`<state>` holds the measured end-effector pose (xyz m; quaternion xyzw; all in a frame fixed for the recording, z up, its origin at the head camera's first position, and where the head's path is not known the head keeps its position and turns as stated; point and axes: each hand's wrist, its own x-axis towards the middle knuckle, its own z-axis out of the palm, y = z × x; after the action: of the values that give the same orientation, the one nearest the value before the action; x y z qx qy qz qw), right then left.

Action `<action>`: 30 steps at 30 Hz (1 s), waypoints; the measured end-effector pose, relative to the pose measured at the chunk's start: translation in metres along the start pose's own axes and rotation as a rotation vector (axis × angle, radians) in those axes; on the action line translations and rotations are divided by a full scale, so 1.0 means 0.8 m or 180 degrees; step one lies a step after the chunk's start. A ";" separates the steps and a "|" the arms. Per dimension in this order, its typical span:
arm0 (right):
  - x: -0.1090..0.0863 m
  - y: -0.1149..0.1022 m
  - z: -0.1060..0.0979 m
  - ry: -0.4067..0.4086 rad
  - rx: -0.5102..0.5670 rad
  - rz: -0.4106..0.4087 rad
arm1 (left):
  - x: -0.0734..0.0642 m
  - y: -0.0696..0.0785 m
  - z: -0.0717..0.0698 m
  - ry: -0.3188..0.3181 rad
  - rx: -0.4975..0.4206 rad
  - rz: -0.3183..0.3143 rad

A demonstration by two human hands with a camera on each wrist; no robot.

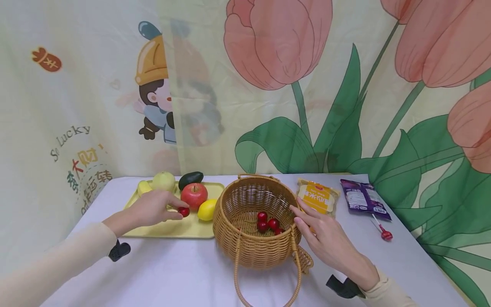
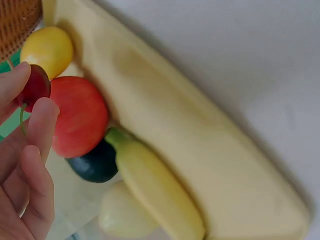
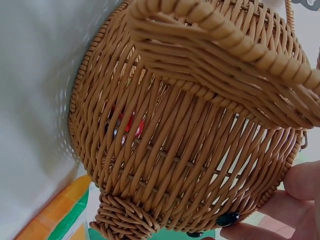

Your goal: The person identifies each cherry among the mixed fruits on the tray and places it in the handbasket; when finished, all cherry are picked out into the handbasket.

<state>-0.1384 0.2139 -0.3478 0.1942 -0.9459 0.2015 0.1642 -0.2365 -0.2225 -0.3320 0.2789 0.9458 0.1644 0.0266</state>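
My left hand (image 1: 156, 207) pinches a dark red cherry (image 2: 36, 89) with a green stem between thumb and fingertips, over the yellow tray (image 1: 165, 232). Close by on the tray lie a red apple (image 1: 194, 195) and a lemon (image 1: 207, 209). A round wicker basket (image 1: 245, 251) stands right of the tray, its handle hanging down in front. Several cherries (image 1: 262, 226) lie inside it. At the basket's right rim rests my right hand (image 1: 326, 238), fingers extended along the edge; in the right wrist view, fingertips (image 3: 300, 182) touch the woven rim.
The tray also holds a dark green avocado-like fruit (image 1: 190, 180), a pale green round fruit (image 1: 164, 181) and a yellow banana-like piece (image 1: 144, 187). Behind my right hand lie a yellow snack packet (image 1: 320, 196), a purple packet (image 1: 364, 198) and a red lollipop (image 1: 385, 234). A printed curtain hangs behind.
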 end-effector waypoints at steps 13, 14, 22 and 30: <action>-0.001 0.000 0.000 -0.0017 0.0004 0.0018 | 0.028 0.033 -0.061 0.0098 0.0154 0.0643; -0.001 0.000 0.000 -0.0013 0.0006 0.0014 | 0.033 0.035 -0.065 0.0104 0.0159 0.0667; 0.000 0.003 0.001 0.0035 0.0047 -0.0025 | 0.074 0.070 -0.096 0.0086 0.0423 0.0537; 0.001 0.003 0.002 0.0018 0.0054 -0.0023 | 0.126 0.122 -0.098 -0.0342 0.0266 0.0726</action>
<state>-0.1404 0.2152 -0.3497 0.1984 -0.9430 0.2095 0.1659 -0.2824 -0.1148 -0.2217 0.3939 0.9112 0.1117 0.0466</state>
